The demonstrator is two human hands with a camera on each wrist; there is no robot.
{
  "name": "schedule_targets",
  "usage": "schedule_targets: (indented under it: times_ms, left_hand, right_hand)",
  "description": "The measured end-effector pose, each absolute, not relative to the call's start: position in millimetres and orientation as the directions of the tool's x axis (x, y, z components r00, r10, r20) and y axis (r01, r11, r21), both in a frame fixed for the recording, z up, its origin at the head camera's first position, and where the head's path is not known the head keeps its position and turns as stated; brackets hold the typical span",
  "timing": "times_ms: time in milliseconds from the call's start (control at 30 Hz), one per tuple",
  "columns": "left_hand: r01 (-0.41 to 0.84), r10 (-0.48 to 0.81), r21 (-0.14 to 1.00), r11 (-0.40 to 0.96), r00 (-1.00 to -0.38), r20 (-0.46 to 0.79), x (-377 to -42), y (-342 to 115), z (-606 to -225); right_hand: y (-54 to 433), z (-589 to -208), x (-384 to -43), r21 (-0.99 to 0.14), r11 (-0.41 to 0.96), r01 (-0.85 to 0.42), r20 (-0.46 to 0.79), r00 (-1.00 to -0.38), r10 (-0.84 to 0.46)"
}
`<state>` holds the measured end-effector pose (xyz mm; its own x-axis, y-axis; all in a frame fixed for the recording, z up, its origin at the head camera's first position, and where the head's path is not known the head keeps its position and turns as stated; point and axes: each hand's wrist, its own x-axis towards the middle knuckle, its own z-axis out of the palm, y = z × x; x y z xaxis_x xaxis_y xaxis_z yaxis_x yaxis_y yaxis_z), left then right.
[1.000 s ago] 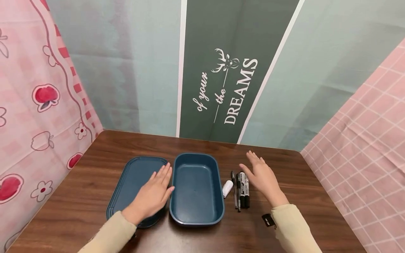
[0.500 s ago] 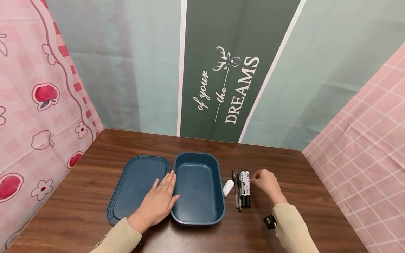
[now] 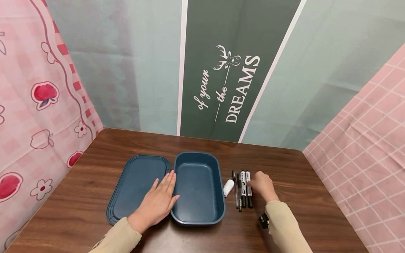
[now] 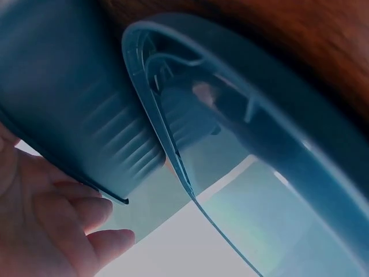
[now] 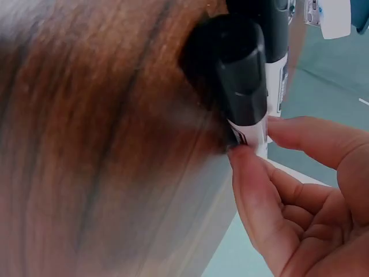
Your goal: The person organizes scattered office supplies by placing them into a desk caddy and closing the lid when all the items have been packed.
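My right hand (image 3: 263, 184) pinches a white marker (image 3: 249, 196) with a black cap between thumb and fingers. In the right wrist view, the fingertips grip its printed white barrel just beyond the black end (image 5: 241, 75). A second marker (image 3: 243, 191) and two slim black pens (image 3: 236, 193) lie beside it. My left hand (image 3: 156, 203) rests at the left side of a blue rectangular box (image 3: 197, 223), fingers straight and thumb over its rim. Left of the box, a matching blue lid (image 3: 139, 182) lies flat, partly under the left hand and forearm.
A small white rounded object (image 3: 228, 188) lies between the box and the pens. Everything stands on a brown wooden table (image 3: 284, 161). A green and grey printed cloth (image 3: 209, 88) hangs behind it, with pink patterned cloths (image 3: 364, 140) at both sides.
My right hand has come down from above the table and moved left onto the rightmost marker, which is slightly parted from its neighbour. My left hand has shifted right to the box's rim.
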<state>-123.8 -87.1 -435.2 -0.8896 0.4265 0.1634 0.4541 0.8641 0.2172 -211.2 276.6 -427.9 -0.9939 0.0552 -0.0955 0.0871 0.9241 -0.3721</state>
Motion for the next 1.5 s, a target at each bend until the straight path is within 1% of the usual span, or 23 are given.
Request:
schedule_targets:
  times_ms: [133, 333, 433, 500, 600, 733, 833, 1033, 1200, 1267, 1500]
  left_hand:
    - [0.457, 0.426, 0.221, 0.861, -0.887, 0.175, -122.5, -87.3, -435.1]
    - [0.453, 0.418, 0.231, 0.861, -0.889, 0.186, -122.0, -86.4, -436.2]
    - [0.451, 0.416, 0.237, 0.86, -0.89, 0.186, -122.4, -86.0, -436.7]
    - [0.449, 0.414, 0.241, 0.86, -0.891, 0.184, -122.3, -86.0, -436.7]
    - [0.447, 0.412, 0.242, 0.861, -0.893, 0.181, -121.8, -86.3, -436.6]
    - [0.445, 0.411, 0.242, 0.862, -0.894, 0.179, -121.5, -86.5, -436.6]
    - [0.445, 0.411, 0.248, 0.86, -0.894, 0.178, -121.3, -86.6, -436.7]
    - [0.444, 0.412, 0.249, 0.861, -0.895, 0.17, -121.9, -86.6, -437.0]
    - [0.443, 0.411, 0.261, 0.858, -0.896, 0.169, -121.7, -86.4, -436.4]
    - [0.441, 0.41, 0.26, 0.859, -0.897, 0.167, -121.8, -86.3, -436.0]
    - [0.443, 0.413, 0.264, 0.857, -0.896, 0.161, -122.3, -86.9, -434.2]
  right_hand:
    - [274.2, -429.1, -210.1, -0.374, 0.921, 0.109, -0.094, -0.992, 0.079]
    - [275.1, -432.0, -210.5, -0.364, 0.927, 0.093, -0.086, -0.994, 0.066]
    - [280.3, -433.1, -211.2, -0.415, 0.904, 0.104, -0.114, -0.992, 0.061]
    - [286.2, -435.2, -212.4, -0.486, 0.865, 0.122, -0.147, -0.987, 0.057]
    - [296.4, -439.6, -213.8, -0.627, 0.764, 0.152, -0.203, -0.979, 0.029]
    - [310.6, -447.6, -214.8, -0.814, 0.541, 0.21, -0.278, -0.96, -0.045]
    - [319.8, -451.8, -214.8, -0.881, 0.382, 0.278, -0.33, -0.941, -0.077]
    - [335.6, -453.7, -215.5, -0.921, 0.151, 0.36, -0.378, -0.917, -0.125]
    - [344.2, -449.7, -216.4, -0.914, -0.054, 0.402, -0.388, -0.904, -0.178]
    - [345.7, -447.2, -216.4, -0.909, -0.1, 0.404, -0.379, -0.903, -0.201]
    - [342.8, -437.8, -218.1, -0.899, -0.181, 0.399, -0.335, -0.892, -0.303]
